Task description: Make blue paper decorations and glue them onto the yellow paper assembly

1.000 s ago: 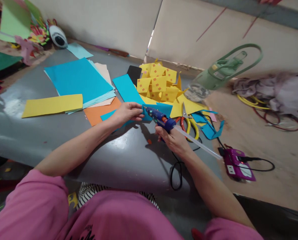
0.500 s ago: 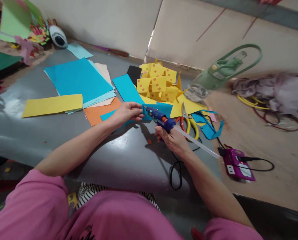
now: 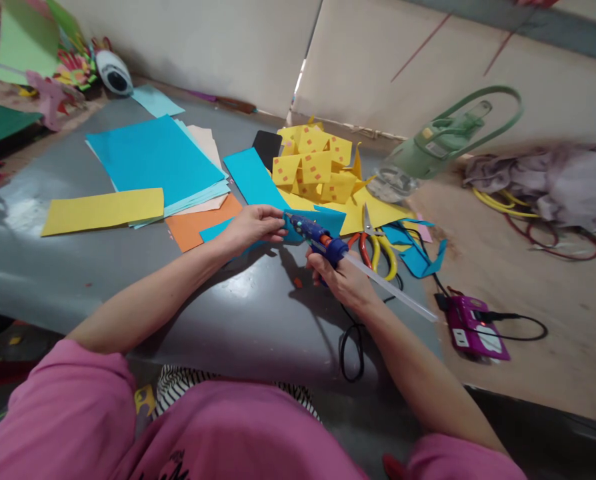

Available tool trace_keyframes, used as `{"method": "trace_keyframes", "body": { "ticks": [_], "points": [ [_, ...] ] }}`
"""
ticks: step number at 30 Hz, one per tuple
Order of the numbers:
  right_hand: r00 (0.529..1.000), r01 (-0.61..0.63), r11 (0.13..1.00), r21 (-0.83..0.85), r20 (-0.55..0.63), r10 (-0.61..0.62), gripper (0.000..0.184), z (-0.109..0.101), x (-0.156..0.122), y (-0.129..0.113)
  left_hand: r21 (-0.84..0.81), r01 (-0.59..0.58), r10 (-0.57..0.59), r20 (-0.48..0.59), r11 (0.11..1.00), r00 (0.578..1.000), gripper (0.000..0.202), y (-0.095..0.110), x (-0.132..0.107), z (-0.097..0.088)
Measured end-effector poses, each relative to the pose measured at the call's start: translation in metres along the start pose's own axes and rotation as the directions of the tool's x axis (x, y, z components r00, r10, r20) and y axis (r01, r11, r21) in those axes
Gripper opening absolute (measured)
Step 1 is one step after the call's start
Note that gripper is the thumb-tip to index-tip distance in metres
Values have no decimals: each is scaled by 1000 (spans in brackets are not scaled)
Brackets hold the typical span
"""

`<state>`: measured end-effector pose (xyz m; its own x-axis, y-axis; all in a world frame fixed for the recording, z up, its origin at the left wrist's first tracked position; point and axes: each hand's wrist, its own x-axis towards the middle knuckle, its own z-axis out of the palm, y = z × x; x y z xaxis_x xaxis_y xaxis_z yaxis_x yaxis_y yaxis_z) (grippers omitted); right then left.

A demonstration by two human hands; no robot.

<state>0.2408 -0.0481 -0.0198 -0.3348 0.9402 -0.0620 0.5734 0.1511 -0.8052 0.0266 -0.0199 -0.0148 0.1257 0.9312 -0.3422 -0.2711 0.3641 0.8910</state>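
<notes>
My right hand (image 3: 341, 277) is wrapped round a blue hot glue gun (image 3: 314, 235), with a long clear glue stick (image 3: 393, 288) poking out of its back. The nozzle points up and left, at a blue paper strip (image 3: 331, 219). My left hand (image 3: 259, 227) pinches that strip close to the nozzle; whether the tip touches the paper I cannot tell. Just behind lies another blue strip (image 3: 254, 177). Right of the glue gun rest scissors (image 3: 378, 250) with red and yellow handles, beside blue paper scraps (image 3: 423, 257).
Yellow dotted paper pieces (image 3: 318, 163) are heaped at the back, near a black phone-like slab (image 3: 267, 150). Blue sheets (image 3: 153, 160) and a yellow strip (image 3: 103, 210) lie left. A green bottle (image 3: 423, 153) and a purple power strip (image 3: 475, 327) stand right; a black cord (image 3: 352, 353) loops nearby.
The glue gun's back end has shifted very slightly left and down, with its nozzle still at the blue strip. My left hand keeps its pinch; the view has moved a little.
</notes>
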Motion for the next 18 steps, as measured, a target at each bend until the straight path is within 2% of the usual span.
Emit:
{"method": "trace_keyframes", "body": {
  "ticks": [4, 13, 18],
  "points": [
    [999, -33, 999, -14, -11, 33, 70, -1, 0, -2, 5, -9, 9, -20, 1000, 1000, 9, 1, -1, 0],
    [999, 33, 999, -29, 3, -33, 69, 1, 0, 0, 4, -12, 12, 45, 1000, 999, 7, -2, 3, -4],
    [999, 36, 999, -2, 6, -36, 71, 0, -1, -5, 9, -15, 15, 31, 1000, 999, 6, -4, 4, -4]
  ]
}}
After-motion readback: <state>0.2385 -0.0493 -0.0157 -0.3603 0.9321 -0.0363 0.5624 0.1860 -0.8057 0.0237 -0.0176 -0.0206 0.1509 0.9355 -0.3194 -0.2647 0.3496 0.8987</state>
